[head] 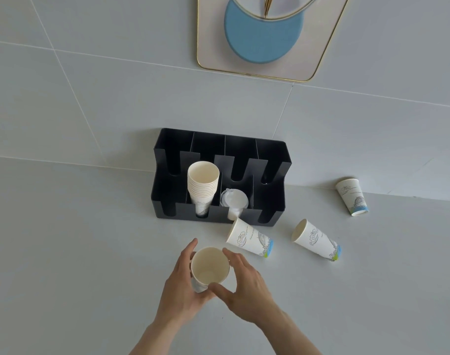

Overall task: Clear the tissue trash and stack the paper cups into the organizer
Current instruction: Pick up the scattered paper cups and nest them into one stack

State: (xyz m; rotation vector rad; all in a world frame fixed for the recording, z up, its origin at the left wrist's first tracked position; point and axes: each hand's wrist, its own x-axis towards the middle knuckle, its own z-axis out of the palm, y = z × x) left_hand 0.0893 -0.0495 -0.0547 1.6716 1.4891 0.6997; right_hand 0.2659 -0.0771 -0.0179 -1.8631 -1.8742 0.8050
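An upright white paper cup (210,267) sits between both hands near the front of the counter. My left hand (181,285) wraps its left side and my right hand (247,285) grips its right rim. Behind it stands a black slotted organizer (167,193) against the wall, holding a stack of paper cups (202,184) in its second slot and clear plastic lids (234,201) beside them. Two printed cups lie on their sides, one (249,238) just in front of the organizer and another (317,239) to its right. A third cup (352,197) stands upside down by the wall at right.
The pale grey counter (77,252) meets a tiled wall behind the organizer. A gold-rimmed wall decoration with a blue disc (263,34) hangs above. No tissue shows in this view.
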